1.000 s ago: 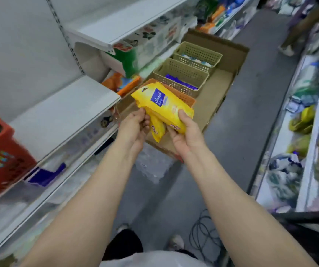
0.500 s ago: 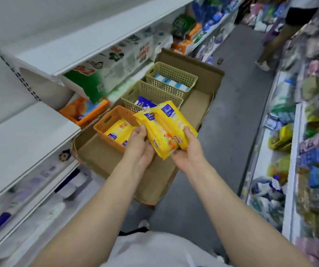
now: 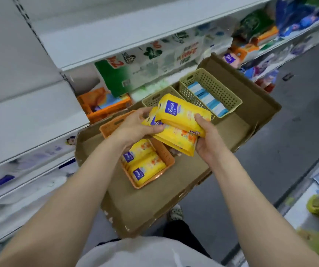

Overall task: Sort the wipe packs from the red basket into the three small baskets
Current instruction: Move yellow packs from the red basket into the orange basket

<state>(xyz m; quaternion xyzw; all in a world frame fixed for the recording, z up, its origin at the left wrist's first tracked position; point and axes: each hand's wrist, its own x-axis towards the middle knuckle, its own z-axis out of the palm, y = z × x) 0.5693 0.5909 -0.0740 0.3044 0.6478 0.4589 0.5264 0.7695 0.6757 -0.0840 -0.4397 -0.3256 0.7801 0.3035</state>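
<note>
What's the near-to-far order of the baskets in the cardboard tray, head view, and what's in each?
orange basket with yellow packs → middle beige basket, contents hidden behind the held yellow packs → far beige basket with blue-and-white striped packs.

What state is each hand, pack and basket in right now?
left hand: grips the lower yellow pack
right hand: grips the upper yellow pack
orange basket: holds two yellow packs
middle basket: contents hidden
far basket: holds blue-and-white packs
cardboard tray: carries all three baskets
</note>
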